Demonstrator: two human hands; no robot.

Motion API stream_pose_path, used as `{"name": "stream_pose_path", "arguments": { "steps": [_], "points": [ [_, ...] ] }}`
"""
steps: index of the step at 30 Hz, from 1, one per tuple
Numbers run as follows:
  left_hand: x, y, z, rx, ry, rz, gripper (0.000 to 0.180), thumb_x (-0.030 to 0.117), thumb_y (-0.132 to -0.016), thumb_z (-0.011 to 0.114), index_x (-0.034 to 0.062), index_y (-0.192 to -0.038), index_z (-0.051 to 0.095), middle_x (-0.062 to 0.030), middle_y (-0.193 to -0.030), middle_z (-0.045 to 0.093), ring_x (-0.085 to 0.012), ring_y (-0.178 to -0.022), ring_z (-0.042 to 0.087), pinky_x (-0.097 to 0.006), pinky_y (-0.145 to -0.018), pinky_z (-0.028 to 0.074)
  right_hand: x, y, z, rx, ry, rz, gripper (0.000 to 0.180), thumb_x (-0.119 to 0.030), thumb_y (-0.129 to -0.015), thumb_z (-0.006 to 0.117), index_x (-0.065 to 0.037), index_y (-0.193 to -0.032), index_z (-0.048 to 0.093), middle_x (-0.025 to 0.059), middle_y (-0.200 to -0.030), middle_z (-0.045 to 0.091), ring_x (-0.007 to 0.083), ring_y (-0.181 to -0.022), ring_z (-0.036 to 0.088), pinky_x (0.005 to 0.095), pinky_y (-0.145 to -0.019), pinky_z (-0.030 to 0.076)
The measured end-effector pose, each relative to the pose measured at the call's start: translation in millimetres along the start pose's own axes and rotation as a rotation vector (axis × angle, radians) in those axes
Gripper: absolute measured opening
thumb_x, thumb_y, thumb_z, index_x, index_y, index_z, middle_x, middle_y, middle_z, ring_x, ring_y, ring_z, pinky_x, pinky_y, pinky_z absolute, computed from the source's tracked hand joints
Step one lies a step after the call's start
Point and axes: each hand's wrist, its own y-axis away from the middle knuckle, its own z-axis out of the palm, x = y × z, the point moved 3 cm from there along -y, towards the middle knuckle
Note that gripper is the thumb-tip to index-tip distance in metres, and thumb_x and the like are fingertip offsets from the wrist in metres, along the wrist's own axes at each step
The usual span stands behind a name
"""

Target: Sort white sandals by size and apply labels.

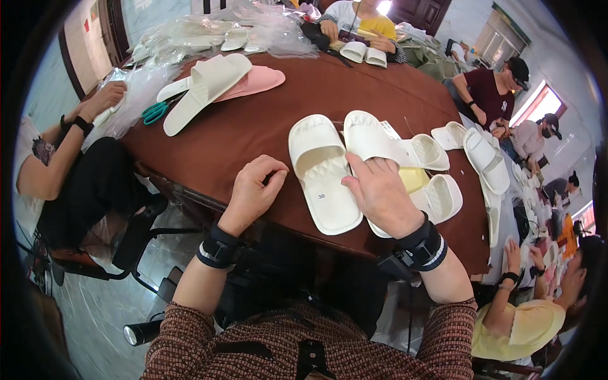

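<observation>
A pair of white slide slippers lies in front of me on the brown tablecloth, toes pointing away. My right hand (pixel 386 195) has its fingers tucked into the opening of the right slipper (pixel 368 136), under the strap, and hides much of its sole. Its thumb reaches to the edge of the left slipper (pixel 328 196), which rests flat. Just left of that slipper, my left hand (pixel 258 189) hovers near the table edge, thumb and fingers pinched together. Whatever is in the pinch, if anything, is too small to see.
More white slippers (pixel 437 197) and a pale yellow piece (pixel 413 180) lie right of my hand. Farther left are a white slipper (pixel 206 92), a pink slipper (pixel 256 82) and teal-handled scissors (pixel 155 113). Plastic bags (pixel 278 31) lie behind. Several people sit around.
</observation>
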Motion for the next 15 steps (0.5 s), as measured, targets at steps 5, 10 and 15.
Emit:
{"name": "stream_pose_path", "arguments": {
  "steps": [5, 10, 15],
  "points": [
    [-0.8, 0.3, 0.1, -0.033, -0.011, -0.027, 0.007, 0.002, -0.088, 0.06, -0.0013, -0.091, 0.065, -0.008, -0.085, 0.063, -0.0156, -0.078, 0.059, -0.027, -0.071, 0.047, 16.9, 8.3, -29.0, 0.108, 0.008, 0.04, 0.034, -0.019, -0.091, 0.061, -0.003, -0.12, 0.055, 0.0133, -0.089, 0.063, 0.0308, -0.089, 0.057, 0.0424, -0.083, 0.041],
    [-3.3, 2.3, -1.3, -0.013, -0.03, -0.011, 0.006, 0.002, -0.088, 0.061, -0.0014, -0.091, 0.065, -0.0083, -0.086, 0.063, -0.0171, -0.079, 0.061, -0.028, -0.071, 0.047, 64.0, 19.9, -81.6, 0.226, 0.133, 0.114, 0.026, -0.012, -0.092, 0.055, 0.001, -0.114, 0.063, 0.0172, -0.084, 0.062, 0.0343, -0.081, 0.058, 0.0463, -0.075, 0.044],
    [1.7, 4.2, -1.3, -0.016, -0.069, -0.014, 0.006, 0.007, -0.085, 0.064, 0.0037, -0.088, 0.067, -0.0097, -0.085, 0.066, -0.0282, -0.083, 0.064, -0.036, -0.075, 0.05, 179.7, 55.3, -158.7, 0.499, 0.162, 0.476, 0.039, -0.025, -0.102, 0.046, 0.004, -0.125, 0.057, 0.022, -0.103, 0.066, 0.0309, -0.092, 0.061, 0.0393, -0.084, 0.046]
  ]
}}
